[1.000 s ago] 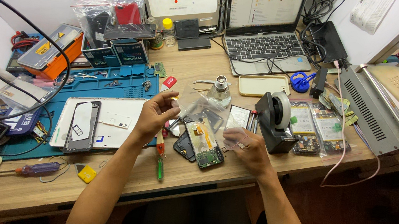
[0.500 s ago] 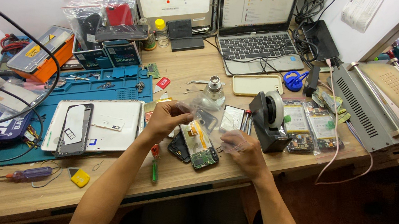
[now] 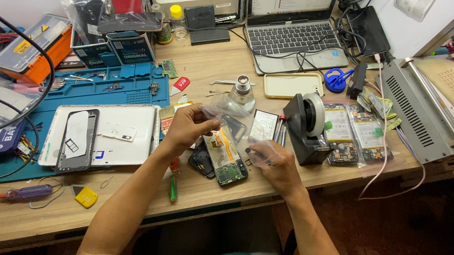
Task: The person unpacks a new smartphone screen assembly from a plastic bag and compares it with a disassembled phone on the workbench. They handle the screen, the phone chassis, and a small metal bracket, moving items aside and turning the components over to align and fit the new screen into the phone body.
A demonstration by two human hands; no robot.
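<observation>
Centre of frame, above the counter (image 3: 115,211): clear plastic bag (image 3: 233,123), light, limp, slippery, pinched at opposite edges by left hand (image 3: 190,126) and right hand (image 3: 274,161), both closed; best gripped at corners, above fragile opened phone (image 3: 225,156).

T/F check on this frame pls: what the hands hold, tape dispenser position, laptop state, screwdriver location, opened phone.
1. Both hands grip a clear plastic bag. True: the left hand holds its upper left edge, the right hand its lower right edge.
2. The black tape dispenser stands left of the left hand. False: it stands to the right of the right hand.
3. The grey laptop at the back of the wooden desk is closed. False: its lid is up and the screen is lit.
4. An opened phone with its green circuit board showing lies on the desk between the hands. True.
5. The purple-handled screwdriver is held in the right hand. False: it lies on the desk at far left.
</observation>
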